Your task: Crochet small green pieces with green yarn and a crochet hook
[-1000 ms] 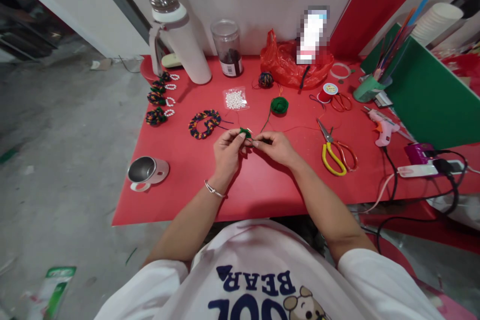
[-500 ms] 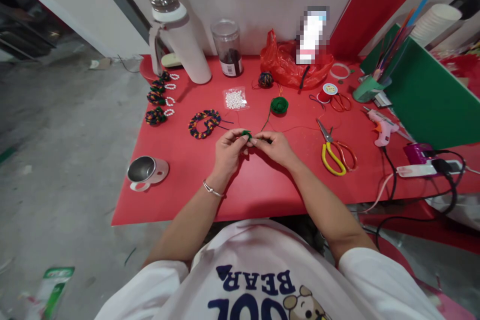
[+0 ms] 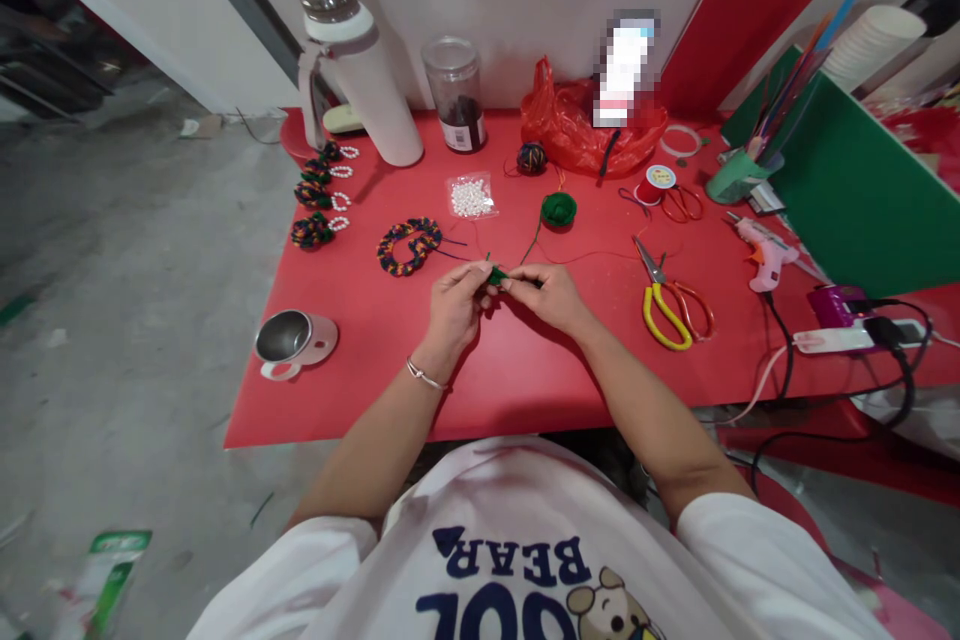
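Both my hands meet over the middle of the red table (image 3: 375, 360). My left hand (image 3: 454, 303) is closed in a pinch on a small green yarn piece (image 3: 496, 274). My right hand (image 3: 546, 292) pinches the same piece from the right, fingers closed. A green strand runs from the piece up to a green yarn ball (image 3: 559, 210) farther back. A multicoloured braided ring (image 3: 409, 246) lies just left of my hands.
Yellow scissors (image 3: 665, 310) and orange scissors lie to the right, with a pink glue gun (image 3: 763, 252) and a power strip (image 3: 855, 337). At the back stand a white flask (image 3: 358, 70), a jar (image 3: 455, 98), a bead bag (image 3: 471, 197) and a red bag (image 3: 581, 130). A steel mug (image 3: 289, 342) sits front left.
The green piece has been turned a little between my fingers and both hands have shifted slightly away from me. Nothing else on the table has moved.
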{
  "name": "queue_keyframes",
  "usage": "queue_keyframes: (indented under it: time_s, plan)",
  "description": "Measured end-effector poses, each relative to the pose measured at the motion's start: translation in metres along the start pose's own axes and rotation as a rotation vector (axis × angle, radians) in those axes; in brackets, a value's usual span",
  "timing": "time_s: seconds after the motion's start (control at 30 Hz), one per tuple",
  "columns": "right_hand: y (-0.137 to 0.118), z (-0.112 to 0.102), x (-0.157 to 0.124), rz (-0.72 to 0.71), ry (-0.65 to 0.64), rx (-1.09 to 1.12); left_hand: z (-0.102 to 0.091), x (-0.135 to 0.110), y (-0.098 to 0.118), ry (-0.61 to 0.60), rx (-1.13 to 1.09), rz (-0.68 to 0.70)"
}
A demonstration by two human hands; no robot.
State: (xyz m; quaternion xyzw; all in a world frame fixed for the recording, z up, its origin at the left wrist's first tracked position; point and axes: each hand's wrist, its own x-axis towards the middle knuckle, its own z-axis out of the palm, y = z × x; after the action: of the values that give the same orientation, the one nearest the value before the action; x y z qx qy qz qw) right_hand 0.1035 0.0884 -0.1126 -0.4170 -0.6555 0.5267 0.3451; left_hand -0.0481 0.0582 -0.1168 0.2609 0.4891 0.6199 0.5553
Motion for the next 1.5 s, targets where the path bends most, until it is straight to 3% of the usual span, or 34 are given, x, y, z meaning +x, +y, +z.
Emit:
queue_keyframes:
  time_s: [0.27,0.47,0.7,0.93,1.07,1.3,1.4,1.5]
  plan:
    - [0.003,-0.004,0.002,-0.067,0.095,-0.169,-0.005,0.001,0.000,-0.047,0.117,0.017]
    - [0.001,0.001,0.002,-0.097,0.085,-0.209,-0.002,0.002,-0.008,0.078,0.055,0.169]
    - [-0.001,-0.002,0.001,-0.068,0.067,-0.210,-0.002,0.002,-0.005,0.017,0.049,0.024]
    - [-0.002,-0.008,0.001,-0.038,-0.017,-0.124,-0.002,0.001,0.003,0.020,0.054,0.049]
    - [-0.002,-0.007,0.002,0.017,0.028,-0.021,-0.004,0.001,0.001,0.011,0.083,0.088]
    - [0.001,0.000,0.002,-0.016,0.150,-0.065,0.001,0.001,-0.004,0.021,0.018,0.070]
    - [0.002,0.001,0.002,0.005,0.159,-0.012,0.004,0.002,-0.003,0.044,-0.029,0.030]
    - [0.000,-0.003,0.002,0.033,0.126,0.003,0.002,0.002,0.000,-0.027,-0.018,-0.048]
